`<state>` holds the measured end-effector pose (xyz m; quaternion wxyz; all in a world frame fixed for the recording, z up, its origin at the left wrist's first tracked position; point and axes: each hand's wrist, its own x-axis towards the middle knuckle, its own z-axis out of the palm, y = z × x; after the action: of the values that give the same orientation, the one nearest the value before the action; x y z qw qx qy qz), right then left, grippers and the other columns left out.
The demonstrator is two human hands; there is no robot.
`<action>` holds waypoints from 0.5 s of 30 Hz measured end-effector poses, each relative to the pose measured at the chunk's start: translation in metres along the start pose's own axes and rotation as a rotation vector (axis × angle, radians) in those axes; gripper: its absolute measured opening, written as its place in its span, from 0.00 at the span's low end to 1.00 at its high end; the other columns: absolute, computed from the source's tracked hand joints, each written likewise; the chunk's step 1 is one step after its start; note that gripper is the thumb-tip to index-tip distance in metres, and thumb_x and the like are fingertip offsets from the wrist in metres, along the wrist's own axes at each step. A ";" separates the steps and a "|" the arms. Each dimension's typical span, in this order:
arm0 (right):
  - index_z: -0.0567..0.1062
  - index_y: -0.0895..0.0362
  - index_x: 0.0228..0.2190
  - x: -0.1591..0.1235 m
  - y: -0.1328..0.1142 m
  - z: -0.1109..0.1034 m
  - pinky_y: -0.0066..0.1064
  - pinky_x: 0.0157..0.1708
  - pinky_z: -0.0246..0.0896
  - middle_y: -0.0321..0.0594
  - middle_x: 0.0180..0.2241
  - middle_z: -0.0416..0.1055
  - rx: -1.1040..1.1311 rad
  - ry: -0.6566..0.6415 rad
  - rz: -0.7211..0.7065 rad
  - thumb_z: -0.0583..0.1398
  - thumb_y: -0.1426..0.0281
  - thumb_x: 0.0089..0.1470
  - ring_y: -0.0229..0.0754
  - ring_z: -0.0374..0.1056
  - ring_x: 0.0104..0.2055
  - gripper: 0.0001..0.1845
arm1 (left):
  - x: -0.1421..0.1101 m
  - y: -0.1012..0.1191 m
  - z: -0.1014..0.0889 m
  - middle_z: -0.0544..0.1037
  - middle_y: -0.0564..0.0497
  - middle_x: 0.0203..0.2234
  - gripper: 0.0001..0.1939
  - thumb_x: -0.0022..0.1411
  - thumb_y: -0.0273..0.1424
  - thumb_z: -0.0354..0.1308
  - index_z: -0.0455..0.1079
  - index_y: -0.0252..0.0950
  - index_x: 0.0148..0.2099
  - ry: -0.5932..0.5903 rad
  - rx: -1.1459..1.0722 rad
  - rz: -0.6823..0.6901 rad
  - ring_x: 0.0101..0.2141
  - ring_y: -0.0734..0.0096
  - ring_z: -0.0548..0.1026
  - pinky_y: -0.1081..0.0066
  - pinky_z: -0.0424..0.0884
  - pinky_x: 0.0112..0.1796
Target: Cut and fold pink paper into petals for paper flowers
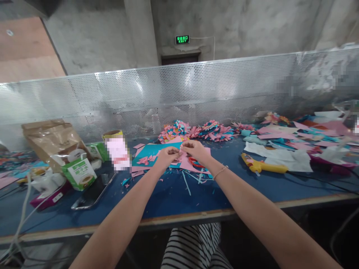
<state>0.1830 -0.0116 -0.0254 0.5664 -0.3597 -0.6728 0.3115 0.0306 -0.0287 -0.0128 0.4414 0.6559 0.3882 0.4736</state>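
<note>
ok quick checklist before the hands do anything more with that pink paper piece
1. Both hands on the piece: left hand and right hand pinch the small pink paper piece between them: ok.
2. Grip firmness: cannot tell, fingertips too small.
3. Red scissors within reach, just under the right hand: ok.
4. Yellow glue gun lying apart on the table, right of the hands: ok.
5. Work area tidy: paper scraps litter it: not ok.

Near us the blue table top (174,198) has bare room. A yellow glue gun (262,166) blocks our right, a black phone (92,192) our left.
</note>
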 end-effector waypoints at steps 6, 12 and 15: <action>0.70 0.59 0.25 0.000 -0.003 0.002 0.26 0.22 0.50 0.30 0.19 0.61 0.124 -0.012 0.022 0.60 0.64 0.38 0.31 0.55 0.21 0.11 | 0.001 0.001 0.000 0.70 0.55 0.18 0.14 0.38 0.36 0.64 0.68 0.33 0.27 -0.013 0.046 0.008 0.22 0.78 0.69 0.73 0.70 0.28; 0.69 0.58 0.24 -0.003 -0.008 0.002 0.26 0.22 0.52 0.31 0.19 0.60 0.205 -0.020 0.052 0.62 0.64 0.36 0.31 0.56 0.22 0.12 | -0.001 0.002 0.000 0.70 0.55 0.19 0.13 0.39 0.36 0.63 0.68 0.33 0.26 -0.048 0.075 0.048 0.23 0.76 0.70 0.71 0.70 0.29; 0.68 0.58 0.23 -0.002 -0.008 0.002 0.26 0.23 0.52 0.30 0.19 0.60 0.221 -0.044 0.046 0.61 0.64 0.37 0.32 0.56 0.22 0.11 | -0.001 0.003 0.000 0.71 0.55 0.20 0.13 0.39 0.36 0.63 0.68 0.33 0.26 -0.046 0.070 0.055 0.23 0.76 0.70 0.71 0.70 0.30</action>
<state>0.1801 -0.0175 -0.0207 0.5804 -0.3035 -0.6381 0.4047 0.0307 -0.0309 -0.0109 0.4136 0.6921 0.3763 0.4565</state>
